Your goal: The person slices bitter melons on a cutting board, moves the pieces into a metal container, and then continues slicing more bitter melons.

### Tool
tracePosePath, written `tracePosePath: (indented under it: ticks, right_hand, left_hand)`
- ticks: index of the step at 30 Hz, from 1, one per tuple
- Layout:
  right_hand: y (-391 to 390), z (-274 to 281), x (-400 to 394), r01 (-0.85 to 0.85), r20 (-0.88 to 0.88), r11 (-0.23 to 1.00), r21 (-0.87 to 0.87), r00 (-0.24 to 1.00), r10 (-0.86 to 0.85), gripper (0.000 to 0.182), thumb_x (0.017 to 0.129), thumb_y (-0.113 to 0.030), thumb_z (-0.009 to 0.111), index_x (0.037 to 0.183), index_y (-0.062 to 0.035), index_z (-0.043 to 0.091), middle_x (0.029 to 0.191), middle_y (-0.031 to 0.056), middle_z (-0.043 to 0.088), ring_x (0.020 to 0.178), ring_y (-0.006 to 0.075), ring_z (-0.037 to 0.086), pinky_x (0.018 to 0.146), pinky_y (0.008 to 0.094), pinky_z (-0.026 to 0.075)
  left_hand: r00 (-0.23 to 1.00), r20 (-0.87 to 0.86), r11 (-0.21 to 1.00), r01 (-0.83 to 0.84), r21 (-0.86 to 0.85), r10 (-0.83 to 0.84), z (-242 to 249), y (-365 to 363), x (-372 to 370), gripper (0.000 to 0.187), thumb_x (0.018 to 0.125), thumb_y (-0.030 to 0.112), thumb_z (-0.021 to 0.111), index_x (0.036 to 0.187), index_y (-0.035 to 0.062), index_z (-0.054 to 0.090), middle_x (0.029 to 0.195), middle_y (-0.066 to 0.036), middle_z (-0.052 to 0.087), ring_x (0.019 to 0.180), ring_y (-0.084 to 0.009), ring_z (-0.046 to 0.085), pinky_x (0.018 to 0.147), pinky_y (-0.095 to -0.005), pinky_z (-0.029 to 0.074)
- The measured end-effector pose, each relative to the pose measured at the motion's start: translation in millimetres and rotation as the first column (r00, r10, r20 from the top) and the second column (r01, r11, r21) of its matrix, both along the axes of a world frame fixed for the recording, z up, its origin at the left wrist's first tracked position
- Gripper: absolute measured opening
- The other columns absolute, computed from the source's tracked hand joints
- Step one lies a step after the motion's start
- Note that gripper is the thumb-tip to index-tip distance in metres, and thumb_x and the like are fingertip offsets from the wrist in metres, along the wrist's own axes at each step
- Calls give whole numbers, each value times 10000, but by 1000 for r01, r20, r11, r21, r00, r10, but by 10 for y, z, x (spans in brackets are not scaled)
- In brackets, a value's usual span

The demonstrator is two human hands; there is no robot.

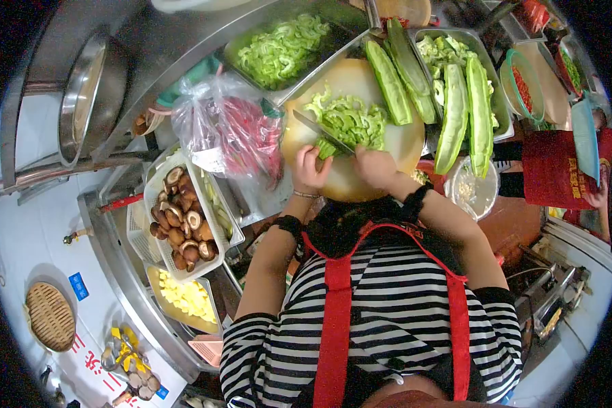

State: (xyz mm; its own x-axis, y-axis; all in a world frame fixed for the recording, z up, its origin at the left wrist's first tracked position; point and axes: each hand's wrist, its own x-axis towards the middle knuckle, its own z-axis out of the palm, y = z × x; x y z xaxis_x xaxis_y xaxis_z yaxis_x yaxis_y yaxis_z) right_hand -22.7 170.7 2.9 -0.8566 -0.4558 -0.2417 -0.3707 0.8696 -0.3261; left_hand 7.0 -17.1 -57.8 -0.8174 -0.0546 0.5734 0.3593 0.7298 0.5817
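My right hand (375, 168) is closed around the handle of a kitchen knife (323, 132), whose blade points to the far left across the round cutting board (350, 73). With bent fingers, my left hand (311, 168) presses a piece of bitter melon (326, 149) against the board beside the blade. Behind the knife lies a pile of sliced bitter melon (353, 120). Two hollowed bitter melon halves (389, 81) rest at the board's right edge. Further halves (453, 119) lean over a metal tray (500, 95) to the right.
A metal tray of green slices (282, 51) stands behind the board. To the left are a plastic bag (228, 126), a basket of mushrooms (183, 217) and yellow chunks (187, 296). A white bowl (472, 189) sits right. Another person in a red apron (557, 168) stands far right.
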Motion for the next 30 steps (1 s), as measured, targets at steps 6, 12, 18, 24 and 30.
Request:
tracePosePath:
  ticks: [6, 12, 18, 24, 30]
  right_hand:
    - [94, 166, -79, -37, -3, 999, 12, 999, 37, 240, 840, -280, 463, 845, -40, 477, 618, 155, 598, 556, 340, 597, 499, 445, 471]
    - [20, -101, -97, -16, -14, 999, 33, 1000, 16, 236, 851, -279, 458, 851, -43, 475, 593, 140, 591, 538, 335, 594, 484, 443, 462]
    - [84, 115, 1, -28, -73, 999, 37, 997, 31, 204, 834, -248, 470, 833, -44, 481, 595, 132, 594, 518, 298, 597, 445, 420, 458]
    - [82, -13, -52, -58, -35, 998, 30, 998, 59, 207, 832, -243, 479, 862, -38, 462, 603, 145, 594, 528, 315, 596, 462, 431, 462]
    - [16, 39, 23, -40, -3, 999, 30, 999, 40, 214, 817, -239, 487, 867, -33, 458, 618, 147, 600, 548, 315, 602, 479, 436, 467]
  left_hand:
    - [992, -100, 997, 73, 13, -71, -50, -84, -33, 330, 676, 152, 701, 942, 15, 562, 982, -147, 519, 824, -290, 550, 712, -365, 471]
    - [988, -30, 972, 143, -185, -151, 0, -114, -31, 289, 676, 133, 682, 931, 47, 578, 984, -124, 522, 819, -272, 553, 674, -361, 467]
    - [995, -10, 970, 92, -223, -97, 26, -44, -4, 324, 676, 148, 699, 960, 56, 574, 1008, -130, 513, 815, -305, 556, 667, -359, 477]
    - [993, 27, 977, 116, -180, -113, 85, -52, 16, 286, 692, 126, 681, 949, 47, 584, 980, -118, 528, 831, -303, 547, 684, -358, 463]
    - [992, -4, 988, 128, -87, -129, 122, -16, 5, 175, 724, 93, 654, 878, 29, 602, 956, -126, 543, 796, -297, 547, 679, -360, 454]
